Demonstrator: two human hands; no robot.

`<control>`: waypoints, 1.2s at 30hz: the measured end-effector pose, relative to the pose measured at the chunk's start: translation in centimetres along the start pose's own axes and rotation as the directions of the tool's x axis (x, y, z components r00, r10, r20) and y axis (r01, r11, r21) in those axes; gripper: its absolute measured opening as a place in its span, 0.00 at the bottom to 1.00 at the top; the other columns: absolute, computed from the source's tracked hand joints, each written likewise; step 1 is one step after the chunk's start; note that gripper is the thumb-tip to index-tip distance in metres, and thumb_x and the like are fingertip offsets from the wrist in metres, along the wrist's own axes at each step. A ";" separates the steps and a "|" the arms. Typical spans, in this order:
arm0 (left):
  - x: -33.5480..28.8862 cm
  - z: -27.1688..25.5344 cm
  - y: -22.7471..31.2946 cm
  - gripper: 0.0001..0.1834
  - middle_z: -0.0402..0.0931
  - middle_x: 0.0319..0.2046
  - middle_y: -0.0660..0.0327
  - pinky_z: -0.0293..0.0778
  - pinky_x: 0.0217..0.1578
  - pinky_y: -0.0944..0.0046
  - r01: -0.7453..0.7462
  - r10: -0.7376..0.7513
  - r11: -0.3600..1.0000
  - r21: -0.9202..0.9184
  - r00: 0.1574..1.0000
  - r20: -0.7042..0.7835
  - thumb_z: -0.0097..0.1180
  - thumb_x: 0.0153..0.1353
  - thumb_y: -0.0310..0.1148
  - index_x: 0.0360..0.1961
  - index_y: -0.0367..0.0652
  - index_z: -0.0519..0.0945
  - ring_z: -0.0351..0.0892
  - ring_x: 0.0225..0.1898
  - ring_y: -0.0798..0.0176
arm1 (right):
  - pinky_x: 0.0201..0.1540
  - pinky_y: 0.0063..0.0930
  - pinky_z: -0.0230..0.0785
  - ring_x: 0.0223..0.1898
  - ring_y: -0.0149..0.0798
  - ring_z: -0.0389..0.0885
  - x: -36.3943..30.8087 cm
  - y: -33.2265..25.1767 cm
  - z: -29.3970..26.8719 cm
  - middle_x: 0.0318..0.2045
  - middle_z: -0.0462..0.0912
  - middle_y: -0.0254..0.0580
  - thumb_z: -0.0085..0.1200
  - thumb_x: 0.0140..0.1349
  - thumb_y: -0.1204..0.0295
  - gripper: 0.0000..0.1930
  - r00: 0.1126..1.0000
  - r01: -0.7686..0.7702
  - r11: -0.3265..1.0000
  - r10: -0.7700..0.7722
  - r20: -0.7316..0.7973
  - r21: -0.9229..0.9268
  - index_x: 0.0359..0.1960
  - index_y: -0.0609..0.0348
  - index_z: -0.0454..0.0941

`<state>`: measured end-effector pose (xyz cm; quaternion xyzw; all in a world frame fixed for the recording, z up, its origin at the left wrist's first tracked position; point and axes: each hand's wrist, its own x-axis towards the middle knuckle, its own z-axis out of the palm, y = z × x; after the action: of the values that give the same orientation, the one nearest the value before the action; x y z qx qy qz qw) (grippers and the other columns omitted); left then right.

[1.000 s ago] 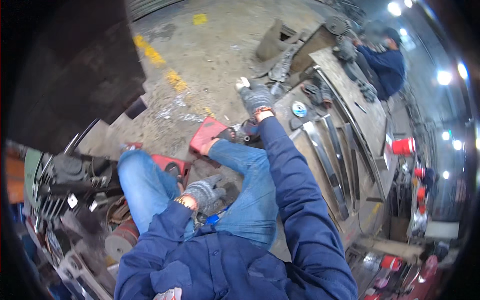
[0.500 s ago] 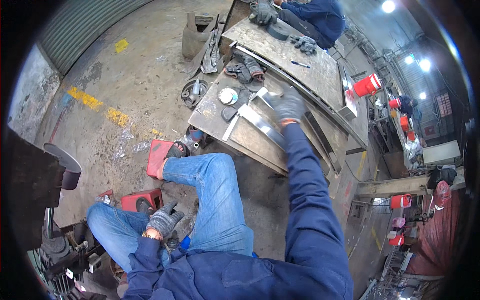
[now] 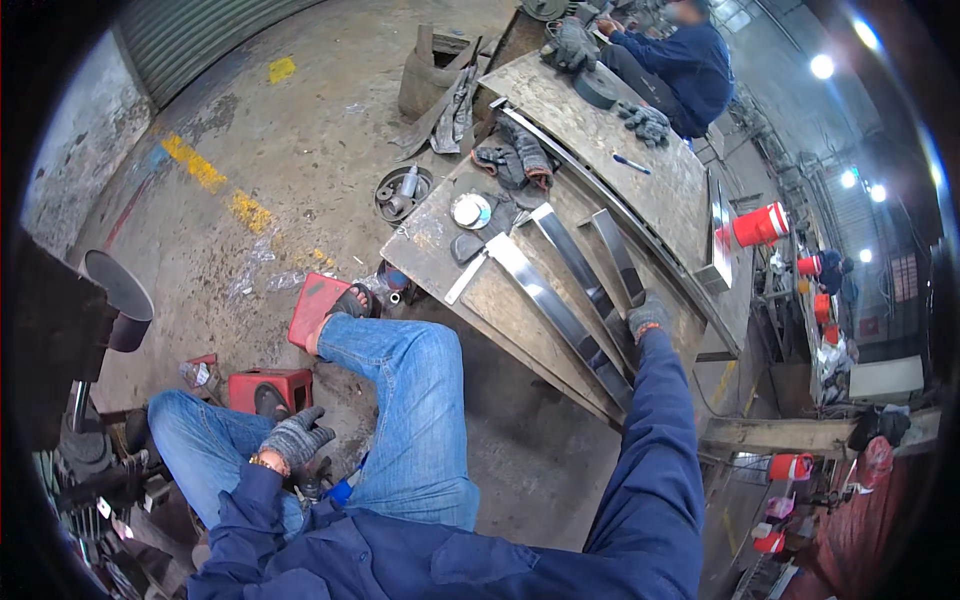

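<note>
Three shiny flat metal bars with bent ends lie on the workbench [image 3: 530, 290]: a left bar [image 3: 545, 300], a middle bar [image 3: 570, 255] and a right bar [image 3: 615, 248]. My right hand [image 3: 650, 314], in a grey knit glove, is closed at the near end of the right bar, its fingers partly hidden. Over my lap, my left hand [image 3: 297, 438] in a similar glove holds nothing, its fingers stretched out and apart.
At the bench's far side lie worn gloves [image 3: 515, 160] and a round white-topped container [image 3: 471, 210]. Behind stands another table [image 3: 600, 120] with a pen and gloves, where a person [image 3: 680, 60] sits. Red stools [image 3: 318, 308] are by my feet; a tub [image 3: 403, 190] is on the floor.
My right hand has moved from the far ends of the bars to the near end of the right bar. The view has shifted slightly; my left hand stays over my lap.
</note>
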<state>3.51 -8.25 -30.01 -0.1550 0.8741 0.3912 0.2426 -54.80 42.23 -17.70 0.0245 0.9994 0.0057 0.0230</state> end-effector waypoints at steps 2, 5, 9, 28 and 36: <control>-1.6 -2.0 1.3 0.25 0.73 0.66 0.47 0.73 0.62 0.53 -0.095 0.086 0.971 0.218 0.995 0.049 0.61 0.66 0.44 0.61 0.45 0.80 0.77 0.63 0.43 | 0.61 0.49 0.73 0.59 0.59 0.81 -2.0 -2.2 -0.4 0.54 0.85 0.53 0.63 0.53 0.67 0.21 0.998 -0.022 1.000 0.022 0.063 -0.004 0.51 0.52 0.83; -2.4 -3.2 3.4 0.21 0.71 0.67 0.45 0.75 0.61 0.54 -0.030 0.032 0.997 0.077 0.999 -0.025 0.59 0.67 0.39 0.59 0.45 0.82 0.76 0.64 0.44 | 0.56 0.51 0.76 0.51 0.59 0.84 -3.2 -3.4 -3.3 0.45 0.86 0.54 0.64 0.54 0.66 0.15 0.974 0.035 0.996 -0.051 -0.219 -0.076 0.45 0.52 0.83; -2.2 -6.2 7.5 0.25 0.76 0.61 0.45 0.76 0.59 0.54 -0.265 0.251 0.964 0.000 0.916 -0.314 0.62 0.66 0.37 0.63 0.43 0.78 0.79 0.59 0.46 | 0.50 0.51 0.77 0.45 0.56 0.85 -6.2 -2.9 -11.1 0.38 0.86 0.54 0.60 0.59 0.66 0.12 0.824 0.138 0.977 -0.203 -0.529 -0.161 0.43 0.52 0.84; -19.8 -18.7 36.9 0.23 0.86 0.51 0.60 0.77 0.58 0.60 -0.934 0.349 0.152 -0.322 0.356 -0.867 0.72 0.62 0.29 0.58 0.40 0.82 0.82 0.54 0.67 | 0.59 0.46 0.72 0.54 0.50 0.81 -34.3 -30.6 -12.4 0.51 0.83 0.45 0.62 0.62 0.63 0.25 0.561 0.526 -0.285 -0.592 -0.579 0.801 0.59 0.58 0.74; -15.7 -14.0 21.4 0.20 0.87 0.48 0.58 0.79 0.55 0.62 -0.793 0.063 0.369 -0.484 0.541 -0.839 0.70 0.62 0.31 0.55 0.39 0.84 0.85 0.51 0.65 | 0.66 0.46 0.65 0.63 0.46 0.75 -42.6 -39.1 -0.3 0.59 0.79 0.45 0.54 0.71 0.59 0.27 -0.057 0.869 -0.228 -0.928 -0.368 0.440 0.67 0.60 0.68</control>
<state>2.47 -3.84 -0.37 -0.1243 0.5919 0.7190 -0.3424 -14.18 1.04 -15.98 -0.7024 0.6373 -0.3109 0.0612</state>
